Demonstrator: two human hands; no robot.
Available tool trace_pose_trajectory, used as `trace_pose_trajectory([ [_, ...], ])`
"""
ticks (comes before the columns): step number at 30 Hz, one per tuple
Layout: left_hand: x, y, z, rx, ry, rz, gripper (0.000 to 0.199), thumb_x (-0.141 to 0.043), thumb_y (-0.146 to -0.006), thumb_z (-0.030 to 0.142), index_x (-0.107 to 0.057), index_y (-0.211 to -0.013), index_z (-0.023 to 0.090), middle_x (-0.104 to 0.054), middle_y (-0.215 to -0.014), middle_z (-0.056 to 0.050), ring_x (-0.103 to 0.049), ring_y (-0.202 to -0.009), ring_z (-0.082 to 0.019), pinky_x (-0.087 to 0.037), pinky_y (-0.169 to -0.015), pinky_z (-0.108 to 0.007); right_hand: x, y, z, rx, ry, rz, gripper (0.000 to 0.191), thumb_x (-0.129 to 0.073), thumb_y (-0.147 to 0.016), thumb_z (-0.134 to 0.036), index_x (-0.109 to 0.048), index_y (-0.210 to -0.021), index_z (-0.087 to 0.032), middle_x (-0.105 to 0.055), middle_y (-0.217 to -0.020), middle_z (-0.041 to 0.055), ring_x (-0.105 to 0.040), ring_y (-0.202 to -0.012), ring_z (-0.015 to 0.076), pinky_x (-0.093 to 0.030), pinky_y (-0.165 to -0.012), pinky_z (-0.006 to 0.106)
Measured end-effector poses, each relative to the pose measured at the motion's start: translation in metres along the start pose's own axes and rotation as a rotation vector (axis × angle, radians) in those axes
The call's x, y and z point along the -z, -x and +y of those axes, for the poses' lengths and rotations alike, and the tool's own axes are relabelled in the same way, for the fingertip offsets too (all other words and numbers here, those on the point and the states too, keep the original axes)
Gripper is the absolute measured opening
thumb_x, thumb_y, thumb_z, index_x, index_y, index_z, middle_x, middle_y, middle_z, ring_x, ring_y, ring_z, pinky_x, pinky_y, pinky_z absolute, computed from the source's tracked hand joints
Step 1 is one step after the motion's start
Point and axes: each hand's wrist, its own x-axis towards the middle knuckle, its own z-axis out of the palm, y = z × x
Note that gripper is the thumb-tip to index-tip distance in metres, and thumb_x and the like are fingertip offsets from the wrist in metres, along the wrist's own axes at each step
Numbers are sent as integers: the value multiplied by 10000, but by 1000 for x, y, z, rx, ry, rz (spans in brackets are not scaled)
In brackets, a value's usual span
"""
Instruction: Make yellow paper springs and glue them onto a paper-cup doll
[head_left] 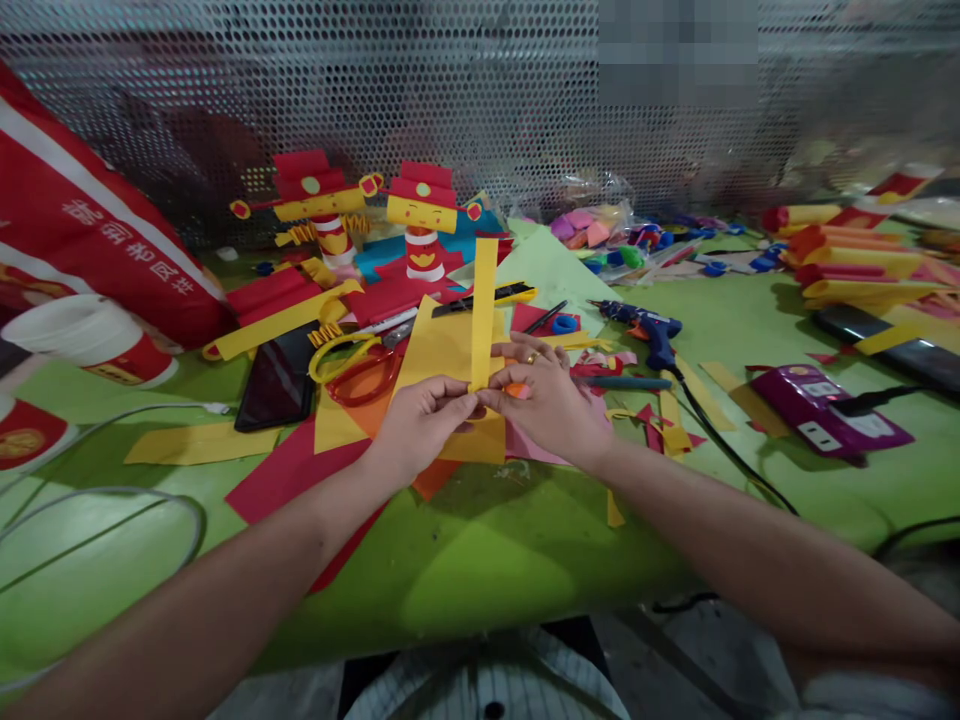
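Observation:
A yellow paper strip [484, 310] stands upright between my hands, its lower end pinched. My left hand [420, 420] grips that end with thumb and fingers closed. From the other side my right hand [551, 400], a ring on one finger, pinches the same end. The two thumb tips nearly meet there. Beneath and behind the hands lie a yellow paper sheet [420, 365] and a red sheet [289, 475]. Scissors with yellow and red handles [349, 365] rest left of the strip, and a yellow-and-black utility knife [514, 293] lies just behind it.
A blue glue gun [652, 330] and purple power socket [825, 410] sit to the right, with cords trailing. At left are a black phone [277, 380], white paper cups [82, 335] and a red bag [97, 200]. Paper figures [424, 215] stand behind, before a perforated metal panel [480, 90].

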Motion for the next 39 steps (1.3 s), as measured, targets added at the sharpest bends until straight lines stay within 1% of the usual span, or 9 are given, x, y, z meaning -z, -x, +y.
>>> trace_pose_trajectory([
  [4, -1, 0, -1, -7, -26, 48, 240, -729, -625, 362, -625, -656, 148, -673, -633, -14, -627, -606, -122, -525, -647, -267, -2, 2, -1, 24, 34, 15, 255, -593, -766, -389, -644, -561, -245, -654, -1062, 18, -433, -1173, 302, -237, -934, 595],
  [12, -1, 0, -1, -29, -21, 58, 301, -691, -668, 436, -612, -660, 146, -681, -636, -34, -634, -575, -133, -529, -604, -271, -1, 3, 0, 102, 68, 56, 279, -576, -792, -384, -633, -555, -248, -650, -1084, 5, -394, -1213, 299, -189, -976, 594],
  [19, 1, -2, 0, -12, 76, 88, 317, -695, -653, 443, -566, -664, 154, -671, -608, -17, -669, -627, -165, -543, -632, -290, -1, 3, 4, 225, 14, 53, 81, -614, -756, -262, -655, -686, -256, -619, -1150, 9, -373, -1247, 273, -252, -1000, 512],
  [28, 0, -2, -5, -59, 72, 111, 305, -710, -649, 421, -569, -674, 151, -665, -640, -11, -653, -617, -144, -537, -636, -279, -5, 5, -1, 116, 25, 82, 101, -596, -738, -291, -637, -652, -258, -609, -1149, 0, -391, -1215, 300, -219, -985, 543],
  [31, -1, -2, -5, -67, 84, 126, 276, -717, -647, 387, -576, -670, 150, -660, -632, -3, -648, -613, -139, -530, -626, -272, -2, 6, -4, 117, 73, 137, 120, -581, -742, -296, -623, -638, -251, -595, -1147, 11, -401, -1182, 301, -241, -968, 520],
  [33, -2, -3, -4, -80, 115, 147, 260, -722, -641, 366, -580, -669, 151, -653, -619, 4, -651, -619, -144, -523, -607, -266, 4, 7, -5, 129, 103, 199, 148, -563, -765, -320, -616, -652, -241, -605, -1086, 38, -436, -1119, 292, -288, -925, 483],
  [35, -2, -4, -3, -92, 147, 182, 245, -731, -626, 345, -587, -663, 151, -637, -594, 16, -649, -614, -142, -513, -590, -253, 10, 7, -6, 134, 76, 184, 244, -532, -799, -376, -580, -623, -214, -626, -887, 59, -516, -937, 246, -360, -819, 410],
  [37, -1, -5, -2, -103, 165, 213, 230, -737, -614, 328, -597, -642, 148, -620, -563, 26, -628, -579, -123, -497, -575, -233, 14, 7, -7, 84, 11, 36, 386, -483, -828, -455, -495, -544, -194, -546, -611, 26, -506, -655, 165, -376, -639, 316],
  [39, -1, -6, -1, -115, 163, 230, 210, -733, -619, 314, -608, -621, 146, -603, -524, 32, -584, -520, -95, -472, -545, -212, 14, 6, -8, -14, -61, -165, 475, -448, -827, -535, -416, -499, -193, -408, -468, -23, -396, -478, 106, -307, -503, 262],
])
